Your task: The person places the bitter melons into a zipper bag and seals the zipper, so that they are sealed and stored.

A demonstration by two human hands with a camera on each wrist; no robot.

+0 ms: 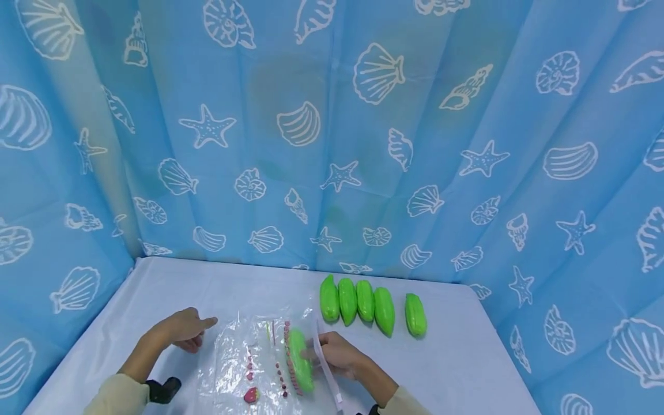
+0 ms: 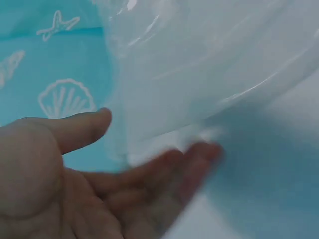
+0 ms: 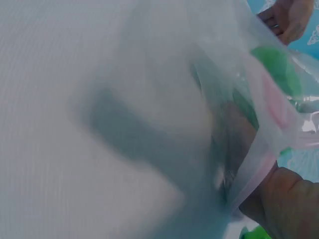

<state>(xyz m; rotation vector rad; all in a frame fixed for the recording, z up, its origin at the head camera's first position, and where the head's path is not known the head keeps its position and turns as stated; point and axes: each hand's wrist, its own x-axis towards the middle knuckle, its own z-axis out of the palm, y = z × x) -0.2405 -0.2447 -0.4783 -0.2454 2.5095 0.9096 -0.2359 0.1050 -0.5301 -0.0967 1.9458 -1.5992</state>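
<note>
A clear zip bag (image 1: 233, 357) with printed strawberries lies on the white table. Inside it, near the opening on the right, is a green, long, pod-shaped piece (image 1: 300, 360) with a glossy surface. My right hand (image 1: 339, 354) reaches through the bag's mouth and its fingers hold the piece's right side; the plastic partly hides them. The right wrist view shows this hand (image 3: 284, 199) under the translucent bag edge (image 3: 254, 164). To the left of the bag, my left hand (image 1: 184, 329) hovers with its index finger straight, holding nothing. In the left wrist view, its thumb and fingers are spread apart beside the plastic.
Several similar green pieces (image 1: 365, 300) stand in a row behind the right hand, with another green piece (image 1: 415, 315) a little apart on the right. A blue shell-patterned curtain (image 1: 311, 173) closes off the back and sides of the white table (image 1: 446, 369).
</note>
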